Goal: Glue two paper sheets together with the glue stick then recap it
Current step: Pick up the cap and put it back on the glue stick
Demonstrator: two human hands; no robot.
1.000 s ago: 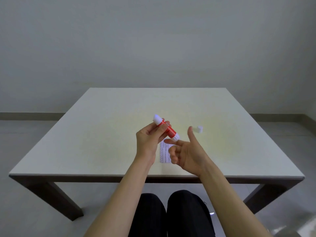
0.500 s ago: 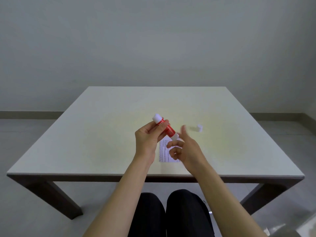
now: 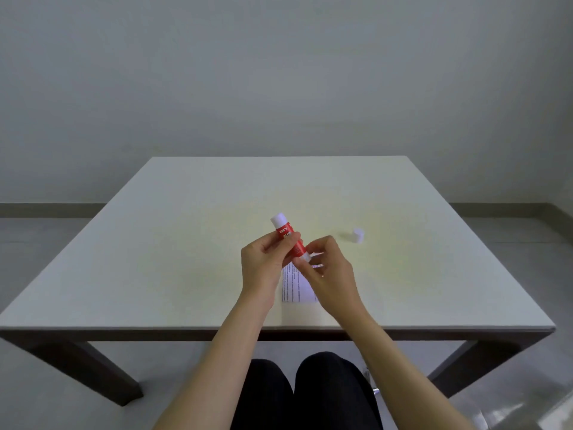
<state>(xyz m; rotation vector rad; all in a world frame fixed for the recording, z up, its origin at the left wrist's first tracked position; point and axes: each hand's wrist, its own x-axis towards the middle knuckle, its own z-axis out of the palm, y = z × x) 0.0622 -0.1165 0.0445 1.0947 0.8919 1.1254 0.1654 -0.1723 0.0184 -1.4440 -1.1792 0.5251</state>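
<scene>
Glue stick slanted, white end up-left; left hand wrapped around barrel; right hand pinching lower end.

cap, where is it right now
The cap stands on the table, off the glue stick, to the right of the right hand.

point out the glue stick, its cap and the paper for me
glue stick (image 3: 286,232): head view, on the red label of the tube above the left hand's fingers
cap (image 3: 358,236): head view, on the side of the small white cap standing on the table
paper (image 3: 296,287): head view, on the printed sheet between the wrists
</scene>
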